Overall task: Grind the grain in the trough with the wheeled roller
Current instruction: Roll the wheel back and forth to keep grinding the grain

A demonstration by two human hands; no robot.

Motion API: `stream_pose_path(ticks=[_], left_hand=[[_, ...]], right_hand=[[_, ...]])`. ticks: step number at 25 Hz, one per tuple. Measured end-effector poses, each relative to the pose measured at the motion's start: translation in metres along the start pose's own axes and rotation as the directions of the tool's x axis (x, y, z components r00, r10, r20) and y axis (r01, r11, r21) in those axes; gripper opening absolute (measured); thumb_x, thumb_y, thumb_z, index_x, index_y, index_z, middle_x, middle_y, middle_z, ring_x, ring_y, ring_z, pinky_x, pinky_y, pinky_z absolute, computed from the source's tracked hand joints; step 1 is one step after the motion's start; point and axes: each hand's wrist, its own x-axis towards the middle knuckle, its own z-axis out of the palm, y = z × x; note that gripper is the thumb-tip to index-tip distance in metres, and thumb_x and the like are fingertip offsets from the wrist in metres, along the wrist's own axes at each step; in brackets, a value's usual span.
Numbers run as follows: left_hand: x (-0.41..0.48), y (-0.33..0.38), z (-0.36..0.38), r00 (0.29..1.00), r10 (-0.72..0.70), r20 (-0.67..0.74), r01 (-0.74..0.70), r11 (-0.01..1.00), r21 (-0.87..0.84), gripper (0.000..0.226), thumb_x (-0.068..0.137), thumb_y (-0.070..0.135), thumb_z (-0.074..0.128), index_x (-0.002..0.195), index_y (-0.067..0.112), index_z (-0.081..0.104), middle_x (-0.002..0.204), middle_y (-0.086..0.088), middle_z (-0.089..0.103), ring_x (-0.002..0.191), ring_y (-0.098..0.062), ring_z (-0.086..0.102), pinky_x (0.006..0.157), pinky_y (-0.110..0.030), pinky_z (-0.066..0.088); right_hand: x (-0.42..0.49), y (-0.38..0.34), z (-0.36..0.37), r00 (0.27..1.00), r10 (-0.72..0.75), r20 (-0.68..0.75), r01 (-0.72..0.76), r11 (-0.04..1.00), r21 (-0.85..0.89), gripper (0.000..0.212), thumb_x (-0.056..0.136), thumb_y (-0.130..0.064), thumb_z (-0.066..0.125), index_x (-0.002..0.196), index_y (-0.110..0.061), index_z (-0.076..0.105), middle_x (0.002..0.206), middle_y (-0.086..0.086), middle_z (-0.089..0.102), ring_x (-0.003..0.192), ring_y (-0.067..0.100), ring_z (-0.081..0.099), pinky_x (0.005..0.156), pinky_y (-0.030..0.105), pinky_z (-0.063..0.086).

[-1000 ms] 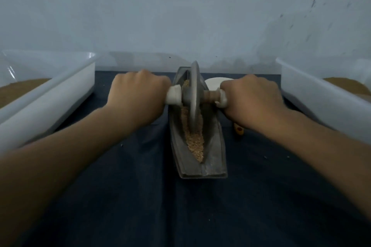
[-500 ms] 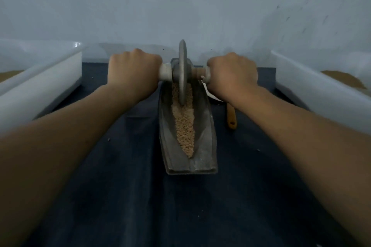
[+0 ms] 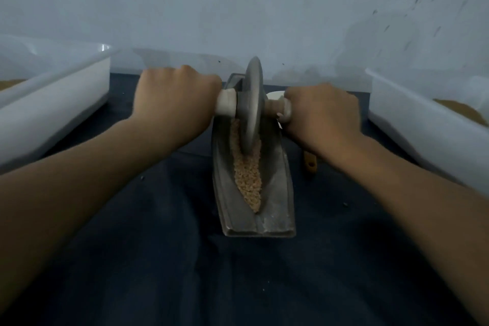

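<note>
In the head view, the left hand and right hand each wrap their fingers tightly round a pale handle of the wheeled roller. Its metal disc stands upright in the grain, towards the far end of the trough on the dark-covered desk

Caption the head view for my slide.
The left hand and right hand grip the wheeled roller, standing in grain in the trough.
</note>
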Motion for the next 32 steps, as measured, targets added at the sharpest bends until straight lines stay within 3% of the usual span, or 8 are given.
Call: stream_pose_path(ticks=[3, 11, 14, 18, 21, 27, 30, 32], left_hand=[[0.028, 0.004, 0.001, 0.999, -0.035, 0.036, 0.037, 0.998, -0.047, 0.007, 0.088, 0.015, 0.056, 0.092, 0.019, 0.059, 0.066, -0.004, 0.04, 0.064, -0.032, 0.055, 0.055, -0.033, 0.03], [-0.045, -0.02, -0.032, 0.995, 0.089, -0.054, -0.095, 0.987, -0.127, 0.026, 0.059, 0.035, 0.071, 0.067, 0.031, 0.046, 0.055, 0.006, 0.02, 0.039, -0.021, 0.027, 0.048, -0.02, 0.02], [-0.028, -0.005, -0.015, 1.0, 0.019, 0.001, -0.019, 0.999, -0.035, 0.024, 0.072, 0.025, 0.068, 0.07, 0.027, 0.044, 0.055, 0.003, 0.023, 0.043, -0.025, 0.037, 0.048, -0.024, 0.02], [0.029, 0.003, 0.007, 0.998, -0.033, 0.054, 0.037, 0.996, -0.082, 0.009, 0.088, 0.019, 0.057, 0.095, 0.02, 0.062, 0.083, -0.012, 0.059, 0.079, -0.038, 0.063, 0.06, -0.035, 0.035], [0.024, 0.004, -0.007, 0.997, 0.026, 0.071, -0.023, 0.999, -0.043, 0.009, 0.089, 0.019, 0.056, 0.096, 0.021, 0.06, 0.074, -0.006, 0.048, 0.076, -0.035, 0.062, 0.057, -0.034, 0.033], [-0.044, -0.019, -0.026, 0.993, 0.099, -0.064, -0.106, 0.986, -0.125, 0.031, 0.062, 0.023, 0.071, 0.071, 0.025, 0.041, 0.055, 0.007, 0.015, 0.044, -0.014, 0.01, 0.05, -0.017, 0.009], [-0.026, -0.007, -0.009, 0.999, 0.034, 0.008, -0.034, 0.998, -0.051, 0.028, 0.067, 0.019, 0.072, 0.072, 0.021, 0.045, 0.054, 0.002, 0.025, 0.04, -0.023, 0.03, 0.047, -0.021, 0.014], [0.003, 0.0, 0.006, 1.0, -0.008, 0.008, 0.009, 0.997, -0.077, 0.009, 0.083, 0.019, 0.065, 0.085, 0.018, 0.056, 0.065, -0.008, 0.05, 0.057, -0.035, 0.057, 0.049, -0.03, 0.028]], right_hand=[[0.021, -0.005, 0.009, 0.998, 0.058, 0.032, -0.06, 0.996, 0.066, 0.004, 0.09, -0.03, 0.061, 0.091, -0.026, 0.061, 0.084, 0.002, 0.061, 0.07, 0.024, 0.051, 0.059, 0.031, 0.039], [-0.053, 0.016, -0.039, 0.977, -0.185, -0.105, 0.187, 0.982, 0.012, 0.023, 0.052, -0.041, 0.06, 0.056, -0.031, 0.04, 0.048, -0.01, 0.034, 0.039, 0.015, 0.032, 0.047, 0.016, 0.019], [-0.024, 0.007, -0.017, 0.995, -0.07, -0.075, 0.065, 0.995, -0.074, 0.026, 0.067, -0.035, 0.07, 0.062, -0.026, 0.047, 0.052, -0.006, 0.036, 0.044, 0.015, 0.031, 0.047, 0.02, 0.021], [0.023, -0.006, 0.01, 0.999, 0.033, -0.017, -0.032, 0.999, 0.035, 0.003, 0.088, -0.025, 0.062, 0.086, -0.026, 0.06, 0.071, 0.0, 0.048, 0.066, 0.024, 0.049, 0.053, 0.029, 0.034], [0.012, -0.001, 0.006, 0.998, 0.023, 0.056, -0.027, 0.998, 0.058, 0.004, 0.087, -0.028, 0.061, 0.086, -0.026, 0.059, 0.075, 0.001, 0.054, 0.071, 0.026, 0.055, 0.056, 0.031, 0.039], [-0.044, 0.013, -0.033, 0.977, -0.169, -0.13, 0.167, 0.986, -0.028, 0.021, 0.051, -0.037, 0.062, 0.056, -0.028, 0.044, 0.049, -0.008, 0.032, 0.039, 0.015, 0.026, 0.049, 0.015, 0.016], [-0.019, 0.0, -0.014, 0.997, -0.068, -0.031, 0.065, 0.993, -0.097, 0.021, 0.073, -0.03, 0.068, 0.065, -0.025, 0.049, 0.058, -0.003, 0.044, 0.048, 0.02, 0.042, 0.048, 0.022, 0.025], [0.01, -0.009, -0.005, 0.999, -0.01, 0.032, 0.012, 0.998, -0.061, 0.002, 0.085, -0.024, 0.066, 0.087, -0.025, 0.065, 0.079, 0.004, 0.059, 0.071, 0.029, 0.06, 0.055, 0.03, 0.036]])
